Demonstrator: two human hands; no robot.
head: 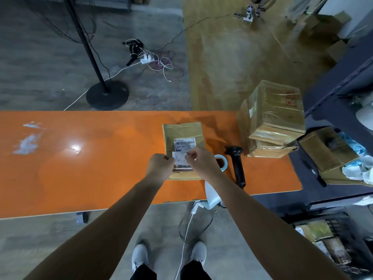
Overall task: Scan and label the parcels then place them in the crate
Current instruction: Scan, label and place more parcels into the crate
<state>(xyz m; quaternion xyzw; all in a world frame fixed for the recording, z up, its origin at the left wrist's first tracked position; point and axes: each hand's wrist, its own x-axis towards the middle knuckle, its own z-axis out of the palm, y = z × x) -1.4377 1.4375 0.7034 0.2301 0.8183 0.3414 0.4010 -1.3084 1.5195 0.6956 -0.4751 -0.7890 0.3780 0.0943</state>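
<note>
A flat brown cardboard parcel lies on the orange table, with a white barcode label on its top. Over its near half, my left hand and my right hand pinch a small white label between them, one at each side. A black handheld scanner lies on the table just right of my right hand. A blue-rimmed label roll sits between the scanner and my right hand, partly hidden by my wrist. A black crate with parcels inside stands on the floor at lower right.
Two stacked taped cardboard boxes sit at the table's right end. More boxes and white wrapping lie on the dark shelf unit to the right. A black stand base and loose cables are on the floor beyond the table.
</note>
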